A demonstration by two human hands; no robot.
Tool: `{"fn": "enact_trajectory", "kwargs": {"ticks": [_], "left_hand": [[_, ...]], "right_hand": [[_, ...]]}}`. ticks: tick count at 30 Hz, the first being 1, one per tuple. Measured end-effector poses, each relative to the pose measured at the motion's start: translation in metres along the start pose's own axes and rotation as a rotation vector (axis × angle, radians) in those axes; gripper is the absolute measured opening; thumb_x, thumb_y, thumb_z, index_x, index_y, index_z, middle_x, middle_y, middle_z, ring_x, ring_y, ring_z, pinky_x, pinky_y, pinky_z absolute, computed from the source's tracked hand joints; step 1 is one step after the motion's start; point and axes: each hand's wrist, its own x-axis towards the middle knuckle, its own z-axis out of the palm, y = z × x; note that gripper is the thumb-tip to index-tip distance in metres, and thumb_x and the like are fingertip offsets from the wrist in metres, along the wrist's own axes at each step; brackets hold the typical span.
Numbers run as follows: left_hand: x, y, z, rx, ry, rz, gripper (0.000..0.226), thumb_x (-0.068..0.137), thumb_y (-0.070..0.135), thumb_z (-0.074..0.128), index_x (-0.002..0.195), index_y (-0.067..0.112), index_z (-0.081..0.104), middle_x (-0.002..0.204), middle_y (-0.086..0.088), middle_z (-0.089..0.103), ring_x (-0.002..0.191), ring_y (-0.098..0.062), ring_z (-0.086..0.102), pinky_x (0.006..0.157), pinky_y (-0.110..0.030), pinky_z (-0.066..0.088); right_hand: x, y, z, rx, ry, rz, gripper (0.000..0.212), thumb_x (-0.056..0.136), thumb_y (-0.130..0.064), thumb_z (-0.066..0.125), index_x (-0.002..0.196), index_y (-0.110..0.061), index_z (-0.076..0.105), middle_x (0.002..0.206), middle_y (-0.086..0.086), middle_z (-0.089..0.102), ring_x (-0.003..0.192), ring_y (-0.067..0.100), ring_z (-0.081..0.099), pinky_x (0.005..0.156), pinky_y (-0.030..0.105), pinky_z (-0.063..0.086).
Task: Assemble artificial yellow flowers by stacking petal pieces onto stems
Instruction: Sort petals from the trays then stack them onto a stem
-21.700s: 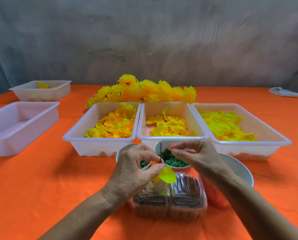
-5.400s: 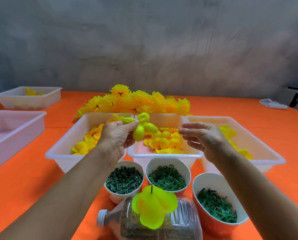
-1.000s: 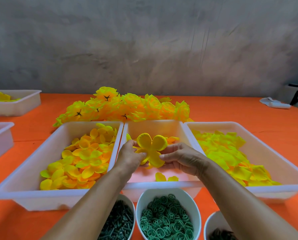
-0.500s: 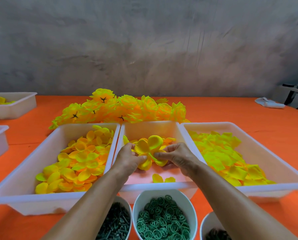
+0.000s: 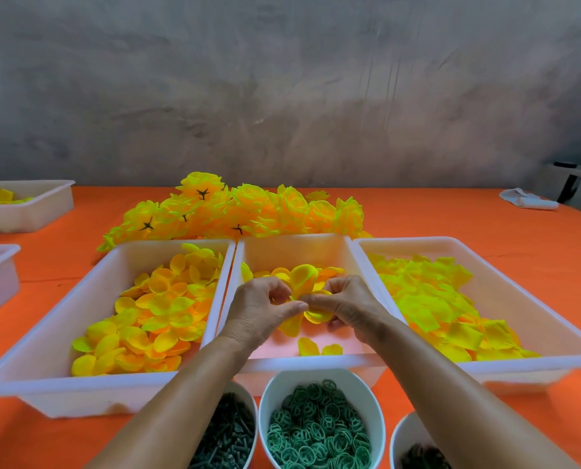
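Both hands over the middle tray, working one yellow petal piece. Left hand has fingers curled, thumb and forefinger pinching the piece near its centre. Right hand likewise curled, pinching the same piece from the other side; fingertips of the two hands nearly meet. The piece is held just above the tray floor, lobes sticking up behind the hands and down below them. Looks like they are separating or opening one piece from the stock, but whether it is one layer or two stuck together, cannot tell.

Progress, judged from the layout: a good pile of finished flowers lies on the orange worktop behind the trays, so many units are done. Stock remaining: left tray well filled with orange-yellow petals, right tray well filled with paler lime-yellow petals, middle tray running low, with a few loose petals at the near end. Bowl of green rings in front is full; bowl of dark green pegs to its left also stocked; a third bowl is cut off at the right, contents unclear.

No stem visible in this view, so the current flower's stacking state cannot be judged. Likely next: carry this piece to a stem and thread it on. Plenty of material left, so the task is mid-run, not near its end.
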Motion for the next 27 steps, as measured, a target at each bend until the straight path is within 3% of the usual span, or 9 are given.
{"fn": "enact_trajectory", "kwargs": {"ticks": [4,8,10,13,16,19,22,24,27], "left_hand": [[0.002,-0.002,-0.002,-0.127,0.01,-0.092,0.017,0.077,0.01,0.075,0.065,0.016,0.065,0.06,0.003,0.058,0.063,-0.014,0.052,0.061,-0.024,0.042],[0.006,-0.003,-0.004,-0.207,0.17,-0.158,0.019,0.089,0.008,0.061,0.07,0.013,0.059,0.067,-0.005,0.055,0.065,-0.021,0.05,0.058,-0.032,0.046],[0.007,-0.003,-0.006,-0.308,0.25,-0.182,0.022,0.094,0.008,0.053,0.072,0.01,0.055,0.074,-0.011,0.054,0.063,-0.019,0.05,0.046,-0.024,0.048],[0.006,-0.001,-0.008,-0.428,0.247,-0.196,0.02,0.098,0.009,0.046,0.083,0.001,0.056,0.081,-0.015,0.057,0.067,-0.018,0.052,0.042,-0.019,0.046],[0.004,0.003,-0.01,-0.543,0.163,-0.187,0.02,0.099,0.012,0.047,0.085,0.005,0.06,0.077,-0.009,0.063,0.067,-0.016,0.057,0.042,-0.018,0.046],[0.002,0.004,-0.012,-0.613,0.065,-0.185,0.018,0.097,0.015,0.05,0.084,0.013,0.062,0.071,-0.001,0.066,0.063,-0.011,0.063,0.047,-0.02,0.048],[0.002,0.004,-0.011,-0.648,-0.053,-0.187,0.016,0.096,0.017,0.051,0.086,0.015,0.063,0.069,0.0,0.068,0.063,-0.012,0.066,0.061,-0.031,0.051],[0.001,0.003,-0.009,-0.613,-0.139,-0.178,0.016,0.094,0.018,0.053,0.083,0.015,0.064,0.067,-0.002,0.068,0.063,-0.014,0.066,0.067,-0.035,0.051],[0.002,0.004,-0.007,-0.615,-0.183,-0.218,0.022,0.096,0.022,0.048,0.082,0.016,0.065,0.067,-0.001,0.069,0.066,-0.019,0.064,0.063,-0.033,0.051]], "right_hand": [[0.0,0.0,0.001,0.052,-0.04,-0.005,0.034,0.073,-0.027,0.079,0.059,-0.016,0.05,0.047,-0.006,0.058,0.041,0.006,0.054,0.037,0.017,0.039],[0.003,0.0,-0.001,0.082,0.009,0.03,0.034,0.072,-0.023,0.08,0.058,-0.017,0.05,0.047,-0.004,0.059,0.039,0.007,0.054,0.037,0.015,0.038],[0.005,0.004,-0.003,-0.032,0.052,0.044,0.037,0.069,-0.019,0.083,0.06,-0.016,0.048,0.051,0.0,0.055,0.039,0.008,0.051,0.036,0.016,0.036],[0.005,0.009,-0.003,-0.318,0.02,0.059,0.04,0.066,-0.017,0.086,0.06,-0.018,0.046,0.056,-0.002,0.046,0.04,0.008,0.045,0.035,0.017,0.035],[0.002,0.008,0.001,-0.439,-0.113,0.07,0.027,0.063,-0.013,0.086,0.078,-0.012,0.064,0.07,0.0,0.058,0.057,0.009,0.057,0.048,0.02,0.045],[0.004,0.001,0.0,-0.257,-0.087,-0.024,0.034,0.071,-0.007,0.078,0.103,-0.012,0.069,0.097,0.002,0.066,0.086,0.012,0.061,0.069,0.018,0.048],[0.001,-0.008,-0.001,0.073,-0.098,-0.043,0.01,0.077,-0.024,0.072,0.085,-0.02,0.071,0.088,-0.005,0.068,0.089,0.013,0.06,0.073,0.024,0.045],[-0.001,-0.009,-0.002,0.13,-0.183,-0.041,0.027,0.07,-0.038,0.071,0.089,-0.018,0.073,0.088,-0.004,0.071,0.087,0.011,0.062,0.077,0.03,0.045],[-0.001,-0.007,-0.004,0.17,-0.171,-0.063,0.014,0.078,-0.023,0.07,0.087,-0.012,0.071,0.079,0.0,0.072,0.075,0.012,0.064,0.071,0.027,0.048]]}}
